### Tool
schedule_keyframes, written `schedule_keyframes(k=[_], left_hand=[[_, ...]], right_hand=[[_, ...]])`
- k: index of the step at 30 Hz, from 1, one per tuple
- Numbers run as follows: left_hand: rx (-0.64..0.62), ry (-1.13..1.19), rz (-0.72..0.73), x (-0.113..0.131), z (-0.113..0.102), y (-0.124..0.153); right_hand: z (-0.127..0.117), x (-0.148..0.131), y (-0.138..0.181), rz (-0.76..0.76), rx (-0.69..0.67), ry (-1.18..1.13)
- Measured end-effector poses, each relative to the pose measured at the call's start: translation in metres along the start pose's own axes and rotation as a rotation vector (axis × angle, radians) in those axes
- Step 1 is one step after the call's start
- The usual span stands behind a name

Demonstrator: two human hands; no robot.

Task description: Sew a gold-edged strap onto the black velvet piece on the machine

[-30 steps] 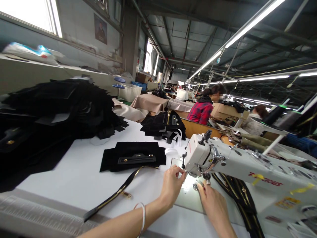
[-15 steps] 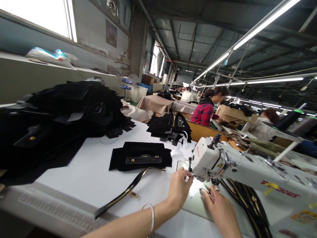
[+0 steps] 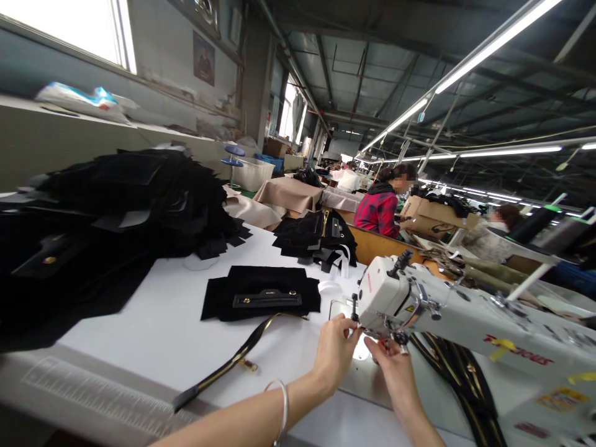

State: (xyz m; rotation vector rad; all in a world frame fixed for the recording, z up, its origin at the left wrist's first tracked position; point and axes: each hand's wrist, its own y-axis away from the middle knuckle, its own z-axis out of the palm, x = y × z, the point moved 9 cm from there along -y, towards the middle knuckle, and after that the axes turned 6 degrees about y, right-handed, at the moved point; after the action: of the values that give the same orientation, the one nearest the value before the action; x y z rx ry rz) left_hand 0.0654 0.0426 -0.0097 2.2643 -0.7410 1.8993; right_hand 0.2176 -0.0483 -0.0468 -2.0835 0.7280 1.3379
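Observation:
My left hand (image 3: 336,349) is closed in a pinch just left of the needle area of the white sewing machine (image 3: 379,292). Whatever its fingertips hold is too small to make out. Just right of the needle, my right hand (image 3: 393,366) is closed, its fingertips close to the left ones. A bit of red and metal shows at its fingers, mostly hidden. On the white table (image 3: 153,347), left of my hands, lies a black fabric panel (image 3: 216,298) with a zippered strip. In front of it curves a black zipper strip (image 3: 251,344) with gold teeth and a gold pull.
A large heap of black pieces (image 3: 116,198) covers the table's left side; a smaller black pile (image 3: 302,236) sits behind the panel. Black-and-gold zippers (image 3: 459,379) hang beside the machine arm. A ruler (image 3: 93,388) marks the front edge. A person in a plaid shirt (image 3: 376,211) works beyond.
My right hand has moved up and left, closer to the needle and to my left hand. My left hand stays in its pinch. The view has shifted slightly.

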Motion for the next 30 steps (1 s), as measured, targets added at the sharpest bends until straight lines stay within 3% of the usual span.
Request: schedule_keyframes(k=[12, 18, 22, 26, 30], left_hand=[[-0.007, -0.048, 0.013, 0.000, 0.000, 0.000], [-0.047, -0.085, 0.070, 0.004, 0.001, 0.014], [-0.161, -0.144, 0.102, 0.009, 0.010, 0.022], [-0.304, -0.132, 0.058, 0.005, 0.022, 0.022], [-0.323, -0.088, -0.029, -0.006, 0.025, 0.017]], right_hand=[[0.006, 0.007, 0.002, 0.103, 0.116, -0.076], [-0.002, -0.007, 0.007, -0.036, -0.003, -0.006], [-0.006, -0.019, 0.014, -0.162, -0.101, 0.058], [-0.007, -0.018, 0.017, -0.206, -0.113, 0.087], [-0.003, -0.016, 0.016, -0.221, -0.122, 0.090]])
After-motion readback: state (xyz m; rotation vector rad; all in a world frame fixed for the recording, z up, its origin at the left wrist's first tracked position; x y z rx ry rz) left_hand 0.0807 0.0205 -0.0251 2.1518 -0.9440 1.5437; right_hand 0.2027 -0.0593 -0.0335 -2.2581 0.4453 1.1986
